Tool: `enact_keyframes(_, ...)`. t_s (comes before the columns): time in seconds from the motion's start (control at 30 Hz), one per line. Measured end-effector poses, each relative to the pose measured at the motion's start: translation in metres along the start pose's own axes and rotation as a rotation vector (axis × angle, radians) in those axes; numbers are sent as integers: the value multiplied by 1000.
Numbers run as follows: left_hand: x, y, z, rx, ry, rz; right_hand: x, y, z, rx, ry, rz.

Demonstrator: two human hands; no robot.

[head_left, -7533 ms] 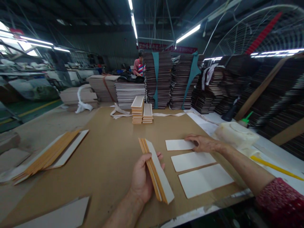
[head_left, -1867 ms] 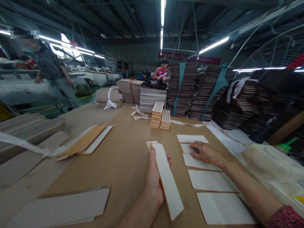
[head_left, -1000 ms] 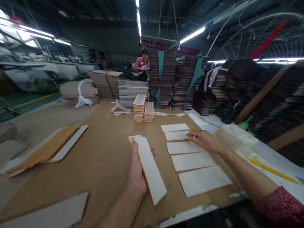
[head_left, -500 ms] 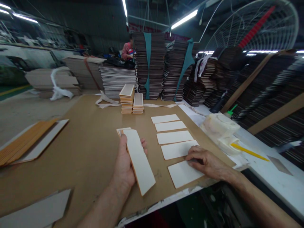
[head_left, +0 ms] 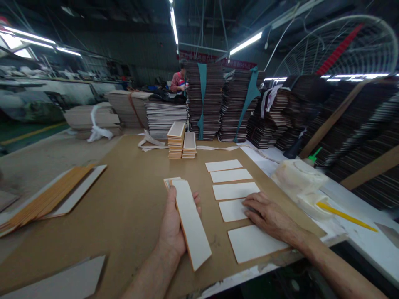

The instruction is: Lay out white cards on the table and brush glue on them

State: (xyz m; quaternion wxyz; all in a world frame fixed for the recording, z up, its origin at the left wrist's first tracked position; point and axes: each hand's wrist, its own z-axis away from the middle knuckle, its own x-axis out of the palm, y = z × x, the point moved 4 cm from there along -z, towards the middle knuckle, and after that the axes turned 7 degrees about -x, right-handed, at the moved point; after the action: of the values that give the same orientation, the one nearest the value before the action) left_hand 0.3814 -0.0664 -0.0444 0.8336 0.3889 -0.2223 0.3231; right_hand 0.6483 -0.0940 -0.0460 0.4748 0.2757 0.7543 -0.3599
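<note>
Gripping a slim stack of cards [head_left: 191,222] in the left hand [head_left: 173,226], thumb along the near edge and fingertips curled over the far one, white face up and orange edges showing, long side pointing away; impossible to tell whether clear of the brown worktop [head_left: 131,207] or resting on it. Pressing the right hand [head_left: 268,214] flat, palm down, fingers spread a little and closed on nothing, onto the fourth card [head_left: 232,209] of a row of cards [head_left: 230,175], five white pieces laid apart one behind the other just right of the held stack. Farther back on the worktop, two short piles [head_left: 181,145] side by side; off to the left, a fanned pile [head_left: 52,197] with orange edges; at the near left corner, a grey board [head_left: 62,284]. To the right of the row, a pale plastic tub [head_left: 297,176] and a yellow stick [head_left: 343,214]. Beyond, tall dark stacks [head_left: 205,104] and a person [head_left: 178,82] behind them
</note>
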Motion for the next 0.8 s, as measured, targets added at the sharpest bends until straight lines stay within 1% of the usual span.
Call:
enact_keyframes(0.17, 0, -2, -1, -19, -2, -3, 6, 7, -3, 4, -3, 31)
enact_keyframes(0.3, 0, -2, -2, -24, -23, -9, 5, 9, -5, 16, -20, 28)
enact_keyframes(0.63, 0, -2, 1, -44, -17, -19, 4, 8, -10, 39, -38, 29)
enact_keyframes(0.8, 0, -2, 0, -28, -19, -18, 6, 12, -14, 55, -45, 43)
